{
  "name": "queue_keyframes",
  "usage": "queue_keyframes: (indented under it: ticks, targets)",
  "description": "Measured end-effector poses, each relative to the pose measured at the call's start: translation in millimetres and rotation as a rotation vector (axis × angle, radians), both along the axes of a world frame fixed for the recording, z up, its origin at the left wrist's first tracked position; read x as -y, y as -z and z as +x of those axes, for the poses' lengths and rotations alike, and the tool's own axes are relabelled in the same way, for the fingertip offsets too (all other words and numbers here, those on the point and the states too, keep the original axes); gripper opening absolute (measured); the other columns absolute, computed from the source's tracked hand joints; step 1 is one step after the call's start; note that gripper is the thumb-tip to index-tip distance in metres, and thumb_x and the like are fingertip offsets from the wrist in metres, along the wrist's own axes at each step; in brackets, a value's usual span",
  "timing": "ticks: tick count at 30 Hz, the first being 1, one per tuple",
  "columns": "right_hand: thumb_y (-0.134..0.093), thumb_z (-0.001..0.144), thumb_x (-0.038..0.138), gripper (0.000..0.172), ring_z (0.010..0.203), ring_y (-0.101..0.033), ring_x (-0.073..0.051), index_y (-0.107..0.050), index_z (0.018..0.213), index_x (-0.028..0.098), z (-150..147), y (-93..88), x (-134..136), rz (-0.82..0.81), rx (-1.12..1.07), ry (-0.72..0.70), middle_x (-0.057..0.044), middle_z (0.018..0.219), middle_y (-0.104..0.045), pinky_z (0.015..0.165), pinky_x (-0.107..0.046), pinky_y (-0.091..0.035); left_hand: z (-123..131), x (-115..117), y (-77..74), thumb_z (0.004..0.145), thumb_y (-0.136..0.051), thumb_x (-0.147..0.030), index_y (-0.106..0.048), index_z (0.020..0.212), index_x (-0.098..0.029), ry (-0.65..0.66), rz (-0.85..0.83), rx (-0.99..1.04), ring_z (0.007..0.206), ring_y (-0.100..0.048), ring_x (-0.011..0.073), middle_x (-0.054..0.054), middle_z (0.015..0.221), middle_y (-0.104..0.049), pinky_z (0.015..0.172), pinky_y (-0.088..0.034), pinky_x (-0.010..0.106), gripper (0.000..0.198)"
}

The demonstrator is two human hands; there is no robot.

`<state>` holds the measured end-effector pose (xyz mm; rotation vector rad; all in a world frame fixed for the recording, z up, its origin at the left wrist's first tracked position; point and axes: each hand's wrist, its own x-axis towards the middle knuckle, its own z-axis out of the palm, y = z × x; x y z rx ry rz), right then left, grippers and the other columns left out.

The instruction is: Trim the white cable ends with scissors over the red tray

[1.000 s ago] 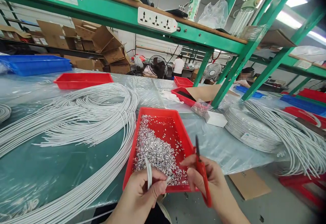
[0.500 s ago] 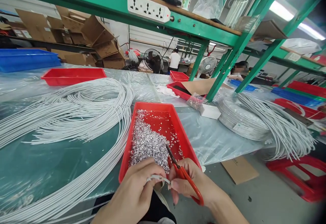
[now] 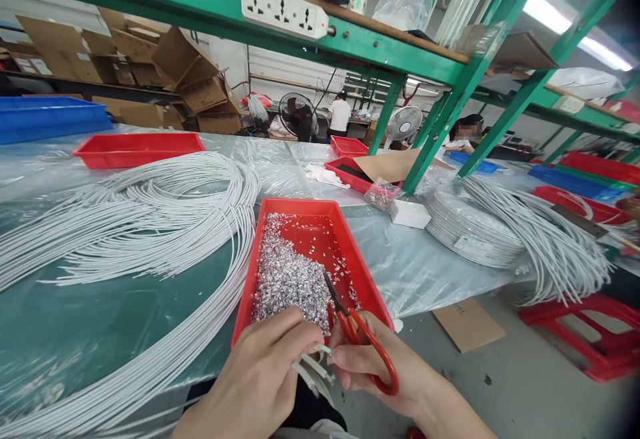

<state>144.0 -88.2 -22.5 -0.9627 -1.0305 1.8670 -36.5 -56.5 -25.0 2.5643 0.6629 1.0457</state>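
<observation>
My left hand (image 3: 257, 366) is closed around a few white cables (image 3: 311, 376), whose ends stick out past the thumb toward the right. Hooked in my right hand (image 3: 375, 356) is a pair of scissors (image 3: 360, 332) with orange-red handles, blades pointing up and away. The right thumb and a fingertip meet at the end of one cable; whether they pinch it I cannot tell. Just beyond both hands lies a red tray (image 3: 353, 252), its left and middle part heaped with small silvery scraps (image 3: 287, 279).
Long bundled white cables (image 3: 200, 226) cover the table's left side. At right lie a coiled cable roll (image 3: 470, 226) and a loose bundle (image 3: 540, 239). A green shelf frame (image 3: 360, 46) crosses overhead, with a post beyond the small white box (image 3: 409, 213). A red stool (image 3: 575, 332) stands below right.
Several cable ends now show spread below my left thumb, where one short bent piece showed before. The scissors stay in my right hand. The whole view has shifted slightly.
</observation>
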Motion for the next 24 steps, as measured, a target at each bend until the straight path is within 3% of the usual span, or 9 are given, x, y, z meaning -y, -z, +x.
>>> queue_keyframes:
  ticks: [4,7,10,12,14,16,18,20,24]
  targets:
    - [-0.070,0.063,0.031,0.028,0.035,-0.030,0.000,-0.054,0.067,0.009,-9.1,0.2,2.7,0.102,-0.022,0.046,-0.001,0.051,-0.055,0.035,-0.017,-0.013,2.2,-5.3,6.7,0.091,-0.033,-0.021,-0.054,0.079,-0.014,0.072,-0.450,0.071,0.063,-0.045,0.0065,0.001,0.069,-0.050,0.059,-0.035,0.017,0.026]
    - [-0.070,0.062,0.037,0.035,0.035,-0.028,0.001,-0.051,0.063,0.008,-11.9,0.4,3.1,0.161,-0.003,0.059,0.000,0.048,-0.050,0.036,-0.015,-0.014,2.8,-6.8,13.1,0.092,-0.033,-0.036,-0.052,0.079,-0.012,0.085,-0.722,0.119,0.055,-0.039,0.0065,0.000,0.060,-0.044,0.052,-0.031,0.018,0.034]
    - [-0.066,0.068,0.032,0.035,0.055,-0.046,-0.002,-0.048,0.090,0.011,4.3,-0.6,7.7,0.302,0.176,0.014,-0.002,0.069,-0.055,0.048,-0.012,-0.032,-2.0,-7.9,12.5,0.092,-0.032,-0.031,-0.053,0.080,-0.013,0.067,-0.657,0.080,0.058,-0.040,0.0068,0.001,0.063,-0.045,0.055,-0.032,0.019,0.030]
    - [-0.055,0.075,0.026,0.055,0.069,-0.049,-0.007,-0.030,0.123,0.018,23.9,-5.0,14.0,0.489,0.485,-0.080,-0.005,0.083,-0.054,0.060,-0.017,-0.043,-7.5,-9.6,9.2,0.090,-0.033,-0.020,-0.054,0.082,-0.015,0.079,-0.562,0.041,0.062,-0.042,0.0067,0.000,0.067,-0.049,0.060,-0.033,0.018,0.024]
    - [-0.054,0.069,0.027,0.070,0.098,-0.053,-0.020,-0.026,0.133,0.015,42.3,-14.3,21.1,0.573,0.860,-0.083,-0.018,0.113,-0.051,0.081,-0.032,-0.047,-12.9,-11.8,5.9,0.083,-0.033,-0.007,-0.054,0.083,-0.016,0.137,-0.493,0.021,0.065,-0.044,0.0059,-0.002,0.070,-0.052,0.063,-0.032,0.018,0.023]
    - [-0.051,0.070,0.031,0.066,0.116,-0.044,-0.027,-0.034,0.132,0.017,52.6,-27.4,27.0,0.546,1.104,-0.232,-0.019,0.131,-0.039,0.090,-0.040,-0.044,-16.5,-13.5,3.7,0.075,-0.032,0.003,-0.054,0.084,-0.017,0.189,-0.451,0.009,0.067,-0.045,0.0049,-0.004,0.073,-0.054,0.065,-0.033,0.017,0.031]
    - [-0.049,0.074,0.042,0.061,0.106,-0.051,-0.024,-0.040,0.130,0.021,53.5,-40.3,30.6,0.503,1.149,-0.336,-0.015,0.127,-0.045,0.085,-0.038,-0.047,-18.3,-14.1,2.5,0.072,-0.031,0.005,-0.054,0.085,-0.018,0.181,-0.447,-0.024,0.069,-0.045,0.0046,-0.006,0.076,-0.055,0.068,-0.033,0.017,0.035]
    - [-0.045,0.077,0.048,0.057,0.086,-0.056,-0.018,-0.045,0.127,0.022,49.4,-49.1,32.4,0.534,1.130,-0.391,-0.013,0.109,-0.055,0.076,-0.032,-0.049,-18.7,-13.8,1.6,0.072,-0.031,0.005,-0.054,0.086,-0.019,0.162,-0.466,-0.052,0.072,-0.046,0.0046,-0.007,0.078,-0.055,0.070,-0.032,0.018,0.036]
    - [-0.040,0.081,0.049,0.049,0.084,-0.055,-0.016,-0.044,0.125,0.028,44.9,-51.7,34.8,0.550,1.187,-0.437,-0.009,0.096,-0.058,0.072,-0.030,-0.048,-18.1,-12.6,-0.7,0.068,-0.030,0.007,-0.052,0.083,-0.019,0.181,-0.436,-0.031,0.069,-0.046,0.0033,-0.008,0.076,-0.055,0.072,-0.031,0.017,0.037]
